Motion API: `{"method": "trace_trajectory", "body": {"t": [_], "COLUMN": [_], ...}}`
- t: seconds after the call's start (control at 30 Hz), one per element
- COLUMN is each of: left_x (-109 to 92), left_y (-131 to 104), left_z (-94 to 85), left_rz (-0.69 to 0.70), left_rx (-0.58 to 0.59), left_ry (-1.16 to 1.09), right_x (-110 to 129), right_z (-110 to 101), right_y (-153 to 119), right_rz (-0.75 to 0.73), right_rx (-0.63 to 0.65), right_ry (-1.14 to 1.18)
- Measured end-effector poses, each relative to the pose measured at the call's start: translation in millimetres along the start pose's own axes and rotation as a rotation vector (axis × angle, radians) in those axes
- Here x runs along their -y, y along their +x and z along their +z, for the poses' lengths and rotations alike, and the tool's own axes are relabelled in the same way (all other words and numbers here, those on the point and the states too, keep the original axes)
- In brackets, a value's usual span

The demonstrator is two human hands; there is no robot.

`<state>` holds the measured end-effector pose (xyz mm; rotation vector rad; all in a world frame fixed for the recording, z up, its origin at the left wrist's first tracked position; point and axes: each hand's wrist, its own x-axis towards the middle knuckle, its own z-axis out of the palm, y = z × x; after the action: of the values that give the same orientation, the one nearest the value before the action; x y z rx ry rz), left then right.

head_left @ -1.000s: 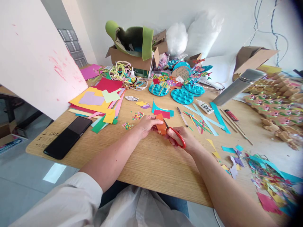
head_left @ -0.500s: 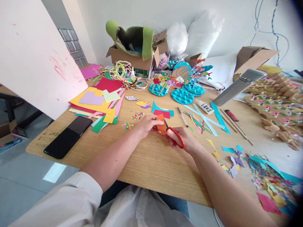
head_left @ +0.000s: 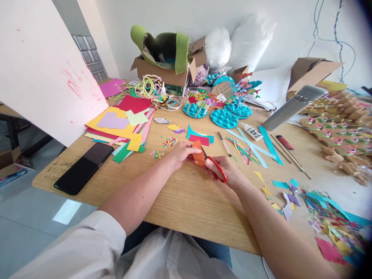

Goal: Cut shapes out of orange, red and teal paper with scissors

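Orange paper is pinched in my left hand over the middle of the wooden table. My right hand grips red-handled scissors, and their dark blades lie against the paper's right side. Just beyond the hands are a red paper piece and a blue curved piece. Small piles of coloured paper dots sit left of the paper. The fingers hide part of the orange paper.
A phone and stacked coloured paper are at the left. Behind stand blue round trays with paper shapes. To the right are a pen, glue bottle, grey flask and paper scraps.
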<state>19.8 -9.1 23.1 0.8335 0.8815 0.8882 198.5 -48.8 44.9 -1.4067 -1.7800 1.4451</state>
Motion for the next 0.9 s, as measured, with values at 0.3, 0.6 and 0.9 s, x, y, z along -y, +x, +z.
{"method": "trace_trajectory", "body": {"t": [0.3,0.6,0.9], "left_x": [-0.8,-0.5,1.2], "left_y": [1.0,1.2,2.1], "left_z": [-0.2,0.4,-1.4], "left_rz": [0.008,0.009,0.001], "left_rx": [-0.002,-0.007,0.013], "left_ry": [-0.015,-0.017,-0.028], "right_x": [-5.2,-0.5,-6.1], "right_z": [-1.1,0.3,0.1], "right_y": [1.4,0.4,0.9], "right_rz": [-0.002,0.022,0.005], "right_rx": [-0.007,-0.015,-0.01], "right_ry": [0.017,0.033,0.055]}}
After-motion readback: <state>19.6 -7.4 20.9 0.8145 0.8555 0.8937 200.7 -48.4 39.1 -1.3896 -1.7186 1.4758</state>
